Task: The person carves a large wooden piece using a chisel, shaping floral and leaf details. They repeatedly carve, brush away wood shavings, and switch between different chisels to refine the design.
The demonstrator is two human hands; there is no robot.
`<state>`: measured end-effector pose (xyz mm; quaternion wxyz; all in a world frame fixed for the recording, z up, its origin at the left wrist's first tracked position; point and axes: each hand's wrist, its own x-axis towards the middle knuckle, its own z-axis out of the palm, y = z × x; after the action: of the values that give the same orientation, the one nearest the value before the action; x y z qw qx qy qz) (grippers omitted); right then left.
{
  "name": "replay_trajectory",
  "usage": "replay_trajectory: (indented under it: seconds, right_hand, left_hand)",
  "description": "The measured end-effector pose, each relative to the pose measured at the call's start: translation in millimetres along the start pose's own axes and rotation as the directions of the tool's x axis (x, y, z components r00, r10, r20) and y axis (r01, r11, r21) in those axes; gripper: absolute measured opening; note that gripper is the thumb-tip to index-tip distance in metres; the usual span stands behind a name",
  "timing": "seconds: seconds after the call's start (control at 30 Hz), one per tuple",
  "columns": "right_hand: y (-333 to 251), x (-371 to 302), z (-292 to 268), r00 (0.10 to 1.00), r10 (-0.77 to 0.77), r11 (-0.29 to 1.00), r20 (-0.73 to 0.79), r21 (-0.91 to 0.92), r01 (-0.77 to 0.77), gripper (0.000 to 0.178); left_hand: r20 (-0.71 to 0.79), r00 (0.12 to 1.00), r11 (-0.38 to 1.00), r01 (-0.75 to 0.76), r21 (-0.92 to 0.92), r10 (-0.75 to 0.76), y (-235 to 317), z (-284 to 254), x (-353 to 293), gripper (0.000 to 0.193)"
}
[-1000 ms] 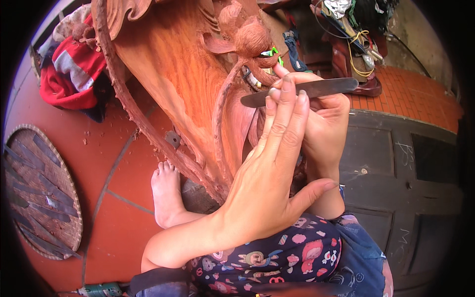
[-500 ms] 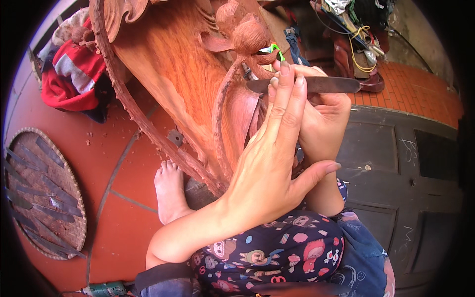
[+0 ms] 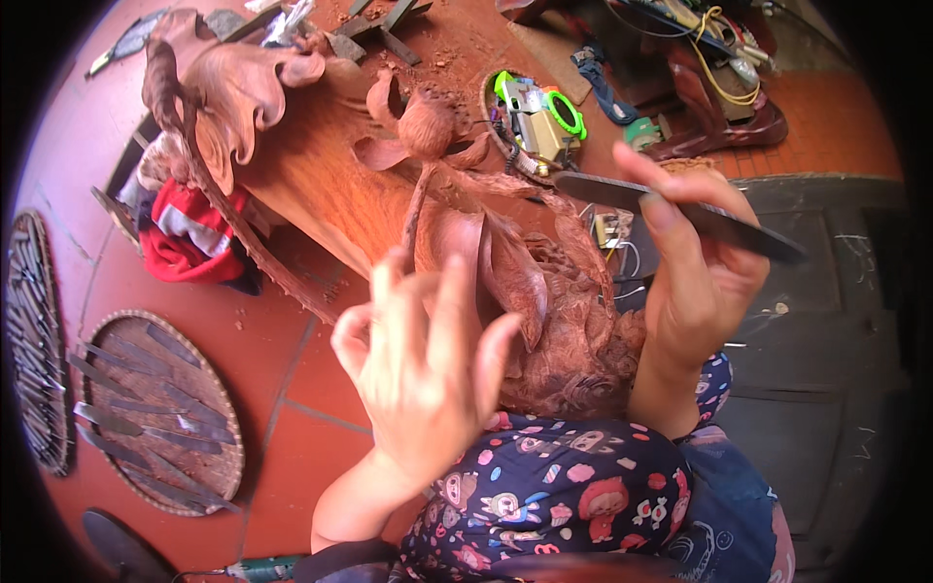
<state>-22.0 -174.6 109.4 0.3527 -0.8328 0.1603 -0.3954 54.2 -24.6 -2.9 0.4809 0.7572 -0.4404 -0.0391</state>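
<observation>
A large reddish wooden carving (image 3: 321, 165) with leaves, a lotus bud and curled petals leans across the middle of the view. My right hand (image 3: 700, 272) grips a long dark metal file (image 3: 680, 212), held level above the carving's right side. My left hand (image 3: 428, 369) is raised in front of the carved petals, fingers spread and holding nothing, close to the wood. My lap in patterned cloth (image 3: 554, 496) lies below both hands.
A round woven tray (image 3: 160, 413) holds several metal chisels at the lower left, with another tray (image 3: 34, 340) at the far left. Red and white cloth (image 3: 190, 238) lies under the carving. A green and grey power tool (image 3: 535, 112) sits behind. A dark mat (image 3: 816, 330) lies right.
My head has tilted, so more of the carving and the trays shows. My left hand has come off the file and dropped lower, fingers spread. My right hand still holds the file.
</observation>
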Motion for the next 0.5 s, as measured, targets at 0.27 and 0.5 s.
replay_trajectory:
  seconds: [0.27, 0.5]
  right_hand:
    - [-9, -32, -27, 0.998, -0.031, 0.997, -0.047, -0.074, 0.028, 0.014]
    - [-11, -33, -44, 0.988, 0.119, 0.975, -0.093, 0.200, -0.099, 0.010]
  left_hand:
    - [0.144, 0.990, 0.935, -0.060, 0.349, 0.010, 0, 18, 21, 0.067]
    - [0.217, 0.974, 0.892, -0.153, 0.425, 0.063, -10, 18, 39, 0.064]
